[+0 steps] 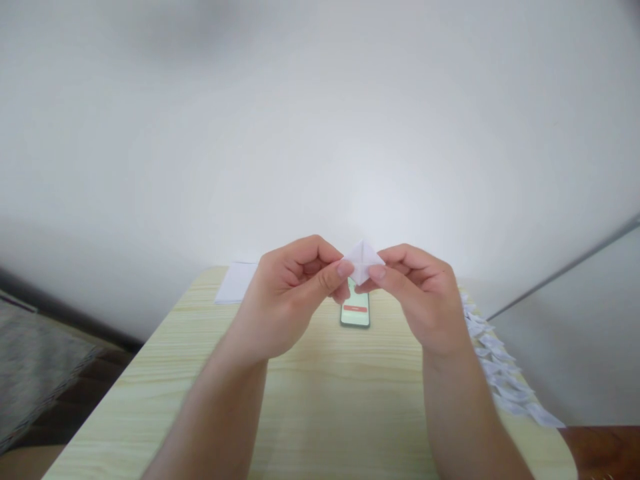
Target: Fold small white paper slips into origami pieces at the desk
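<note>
Between both hands, held up above the table, is a small white folded paper (362, 261), diamond-shaped with crease lines crossing at its middle. My left hand (300, 290) pinches its left corner between thumb and fingers. On the opposite corner my right hand (423, 290) has the same kind of pinch, thumb on the near face. The fingers behind the paper are partly hidden. Below the hands lies a phone (355, 319) with a lit screen showing a red button; its upper part is covered by the paper and fingers.
A stack of white paper (234, 283) lies at the table's back left, partly behind my left hand. Several folded white paper pieces (505, 377) line the right edge. The light wood-grain table (345, 400) meets a white wall (320, 133) at the back.
</note>
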`<action>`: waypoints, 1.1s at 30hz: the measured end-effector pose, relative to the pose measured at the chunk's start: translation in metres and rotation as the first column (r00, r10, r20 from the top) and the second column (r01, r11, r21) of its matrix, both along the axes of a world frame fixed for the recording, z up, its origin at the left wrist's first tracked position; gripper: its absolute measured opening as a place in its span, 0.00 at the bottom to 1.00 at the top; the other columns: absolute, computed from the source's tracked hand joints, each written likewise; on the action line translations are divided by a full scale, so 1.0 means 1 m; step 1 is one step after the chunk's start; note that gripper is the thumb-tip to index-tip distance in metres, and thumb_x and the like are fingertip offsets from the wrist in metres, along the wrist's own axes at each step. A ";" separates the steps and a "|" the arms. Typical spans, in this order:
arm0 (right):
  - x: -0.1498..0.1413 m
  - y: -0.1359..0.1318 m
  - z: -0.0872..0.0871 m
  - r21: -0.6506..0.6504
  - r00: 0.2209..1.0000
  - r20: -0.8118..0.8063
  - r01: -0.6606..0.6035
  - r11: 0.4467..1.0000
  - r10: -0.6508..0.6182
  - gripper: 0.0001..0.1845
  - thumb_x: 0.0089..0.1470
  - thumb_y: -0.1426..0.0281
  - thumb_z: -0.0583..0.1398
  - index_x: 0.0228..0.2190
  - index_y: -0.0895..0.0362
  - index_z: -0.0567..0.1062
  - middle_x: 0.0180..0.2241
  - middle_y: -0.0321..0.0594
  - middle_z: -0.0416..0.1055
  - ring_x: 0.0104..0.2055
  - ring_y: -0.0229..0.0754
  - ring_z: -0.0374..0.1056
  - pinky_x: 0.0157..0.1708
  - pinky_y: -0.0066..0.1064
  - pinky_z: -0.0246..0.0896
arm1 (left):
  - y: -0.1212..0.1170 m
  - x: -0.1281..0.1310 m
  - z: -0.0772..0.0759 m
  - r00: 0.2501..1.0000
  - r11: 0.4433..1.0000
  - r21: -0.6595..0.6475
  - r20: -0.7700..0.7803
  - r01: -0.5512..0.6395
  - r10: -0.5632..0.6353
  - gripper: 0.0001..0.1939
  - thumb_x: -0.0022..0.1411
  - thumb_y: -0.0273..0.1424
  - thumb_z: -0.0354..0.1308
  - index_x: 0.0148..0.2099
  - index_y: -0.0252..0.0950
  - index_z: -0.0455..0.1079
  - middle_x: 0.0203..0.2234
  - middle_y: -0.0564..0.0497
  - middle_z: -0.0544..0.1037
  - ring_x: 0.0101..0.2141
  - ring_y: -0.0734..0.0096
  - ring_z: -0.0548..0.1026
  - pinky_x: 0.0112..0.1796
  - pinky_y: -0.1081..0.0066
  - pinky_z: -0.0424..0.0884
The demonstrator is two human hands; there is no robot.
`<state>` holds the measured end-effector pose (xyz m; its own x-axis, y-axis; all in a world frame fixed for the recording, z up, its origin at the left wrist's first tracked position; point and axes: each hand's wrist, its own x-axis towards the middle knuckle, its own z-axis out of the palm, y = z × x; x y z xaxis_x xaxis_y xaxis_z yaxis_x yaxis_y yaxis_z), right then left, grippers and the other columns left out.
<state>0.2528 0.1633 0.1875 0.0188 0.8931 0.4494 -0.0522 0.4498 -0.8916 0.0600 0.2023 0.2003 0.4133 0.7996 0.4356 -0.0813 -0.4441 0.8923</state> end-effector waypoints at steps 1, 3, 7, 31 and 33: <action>0.002 0.001 0.000 -0.004 1.000 0.000 -0.006 1.000 0.006 0.04 0.60 0.67 0.69 0.36 0.54 0.81 0.31 0.38 0.83 0.33 0.43 0.80 0.36 0.35 0.77 | 0.000 0.000 0.000 1.000 1.000 0.007 -0.005 -0.004 0.004 0.09 0.68 0.34 0.64 0.35 0.36 0.74 0.26 0.52 0.80 0.30 0.72 0.77 0.32 0.72 0.73; 0.004 0.001 0.000 -0.011 1.000 -0.006 -0.015 1.000 0.015 0.04 0.60 0.67 0.69 0.35 0.55 0.82 0.30 0.38 0.83 0.33 0.43 0.80 0.36 0.35 0.77 | -0.001 0.001 -0.001 1.000 1.000 0.023 -0.012 -0.013 0.014 0.09 0.68 0.34 0.64 0.36 0.36 0.74 0.26 0.52 0.80 0.30 0.72 0.77 0.32 0.72 0.72; 0.005 0.000 0.000 -0.016 0.998 -0.029 -0.049 0.999 0.049 0.04 0.60 0.67 0.68 0.34 0.55 0.81 0.30 0.38 0.83 0.33 0.43 0.80 0.37 0.36 0.78 | -0.002 0.002 -0.002 1.000 0.999 0.049 0.007 -0.024 0.023 0.08 0.68 0.34 0.64 0.36 0.36 0.74 0.26 0.51 0.80 0.30 0.70 0.77 0.32 0.71 0.73; -0.003 -0.008 0.005 0.119 0.981 0.126 0.133 0.984 -0.147 0.10 0.55 0.73 0.71 0.39 0.46 0.84 0.37 0.36 0.82 0.36 0.44 0.78 0.36 0.38 0.76 | -0.005 0.006 -0.009 0.951 0.848 0.431 0.114 -0.309 0.289 0.11 0.60 0.20 0.66 0.42 0.41 0.81 0.35 0.51 0.84 0.34 0.67 0.79 0.37 0.66 0.76; -0.003 -0.009 0.006 0.139 0.985 0.109 0.117 0.983 -0.133 0.09 0.56 0.73 0.70 0.38 0.47 0.85 0.37 0.37 0.82 0.37 0.44 0.77 0.37 0.38 0.75 | -0.005 0.006 -0.009 0.956 0.868 0.402 0.123 -0.293 0.266 0.10 0.60 0.21 0.67 0.42 0.41 0.81 0.35 0.50 0.84 0.35 0.66 0.79 0.38 0.65 0.77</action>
<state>0.2496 0.1546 0.1932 0.0669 0.8200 0.5685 0.1131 0.5599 -0.8208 0.0661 0.1977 0.1912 0.1609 0.6207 0.7674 0.0527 -0.7818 0.6213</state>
